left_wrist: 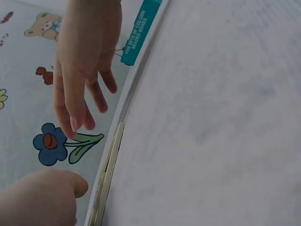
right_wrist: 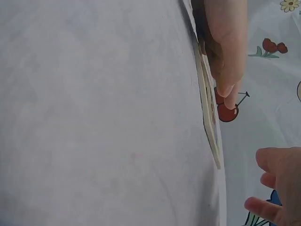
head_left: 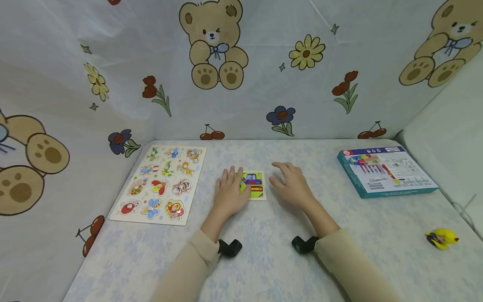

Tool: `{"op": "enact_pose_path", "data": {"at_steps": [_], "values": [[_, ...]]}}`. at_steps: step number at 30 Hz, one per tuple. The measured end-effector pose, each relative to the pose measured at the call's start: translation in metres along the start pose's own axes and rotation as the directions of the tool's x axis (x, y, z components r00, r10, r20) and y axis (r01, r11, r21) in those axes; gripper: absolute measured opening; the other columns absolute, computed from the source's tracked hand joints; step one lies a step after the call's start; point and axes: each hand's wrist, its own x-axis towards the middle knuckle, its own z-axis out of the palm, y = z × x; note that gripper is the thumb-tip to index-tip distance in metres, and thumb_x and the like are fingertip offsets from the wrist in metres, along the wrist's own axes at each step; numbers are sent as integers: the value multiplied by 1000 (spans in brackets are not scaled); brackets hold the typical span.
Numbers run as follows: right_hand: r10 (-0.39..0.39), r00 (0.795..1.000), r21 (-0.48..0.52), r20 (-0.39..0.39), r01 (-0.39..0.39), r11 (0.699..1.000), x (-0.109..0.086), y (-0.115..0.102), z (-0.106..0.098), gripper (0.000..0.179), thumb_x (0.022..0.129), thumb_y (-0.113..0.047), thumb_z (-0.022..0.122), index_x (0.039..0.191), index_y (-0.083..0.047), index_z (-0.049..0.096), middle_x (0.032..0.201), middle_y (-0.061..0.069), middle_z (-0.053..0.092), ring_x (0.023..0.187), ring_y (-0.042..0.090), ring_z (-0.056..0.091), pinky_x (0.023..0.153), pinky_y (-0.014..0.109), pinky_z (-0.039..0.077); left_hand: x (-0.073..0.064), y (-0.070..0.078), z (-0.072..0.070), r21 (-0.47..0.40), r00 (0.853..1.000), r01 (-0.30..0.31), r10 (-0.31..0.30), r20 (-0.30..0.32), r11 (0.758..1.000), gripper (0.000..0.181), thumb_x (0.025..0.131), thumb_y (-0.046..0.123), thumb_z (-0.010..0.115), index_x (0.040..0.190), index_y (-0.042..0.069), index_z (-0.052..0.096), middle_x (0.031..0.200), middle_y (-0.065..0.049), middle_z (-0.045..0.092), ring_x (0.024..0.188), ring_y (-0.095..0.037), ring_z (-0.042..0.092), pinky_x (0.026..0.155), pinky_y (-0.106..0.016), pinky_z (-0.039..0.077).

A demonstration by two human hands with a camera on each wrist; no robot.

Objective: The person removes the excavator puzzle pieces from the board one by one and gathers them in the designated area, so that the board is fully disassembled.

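A small square wooden puzzle (head_left: 258, 193) lies flat mid-table, with a vehicle picture on a yellow-green ground. My left hand (head_left: 230, 196) rests over its left side, fingers straight and thumb across the picture; this hides the left part. Just right of the puzzle, my right hand (head_left: 292, 186) is held with fingers loosely extended and nothing in them. From the right wrist view, the puzzle's thin pale edge (right_wrist: 205, 106) shows beneath the left hand (right_wrist: 230, 47), with the right hand (right_wrist: 287, 181) apart from it.
At left lies a large insect picture board (head_left: 160, 184). A teal-edged box (head_left: 388, 172) sits at the back right, and a small yellow toy figure (head_left: 442, 238) is near the right edge. A patterned cloth (head_left: 260, 96) hangs behind the table.
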Motion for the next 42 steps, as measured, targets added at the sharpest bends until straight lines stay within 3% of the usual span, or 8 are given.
{"op": "enact_pose_path", "data": {"at_steps": [6,17,29,37,42], "values": [[-17,994,0,111,17,1000,18,0,14,42,98,-35,60,138,-20,57,143,11,52,132,37,43,109,59,36,4,-4,10,52,1000,14,-15,6,999,71,98,60,36,160,29,21,169,-6,11,156,-31,2,125,-55,2],[-26,990,-57,139,34,998,36,-4,26,27,97,-36,61,120,-24,67,123,7,57,113,31,44,97,51,38,3,-7,15,145,1000,3,-5,11,989,74,96,65,33,160,31,20,169,-3,8,157,-27,2,126,-52,2],[-18,983,-75,181,32,997,41,-5,29,24,96,-38,62,114,-22,63,121,7,55,114,30,42,100,51,35,2,-7,16,165,1000,1,-3,11,986,73,96,64,31,160,30,20,169,-3,10,157,-27,3,126,-51,3],[-35,971,-59,235,51,997,47,-2,29,26,97,-36,62,115,-16,60,124,8,53,121,31,40,104,52,33,0,-5,11,159,1000,-14,11,22,987,61,103,49,27,160,28,19,169,-4,11,156,-29,5,126,-52,4],[-49,968,-43,245,61,997,48,-3,29,22,98,-34,61,112,-16,61,124,7,51,120,31,40,103,51,33,0,-5,11,152,1000,-14,11,21,988,60,104,47,26,160,28,19,169,-4,11,156,-29,5,126,-52,4]]}}
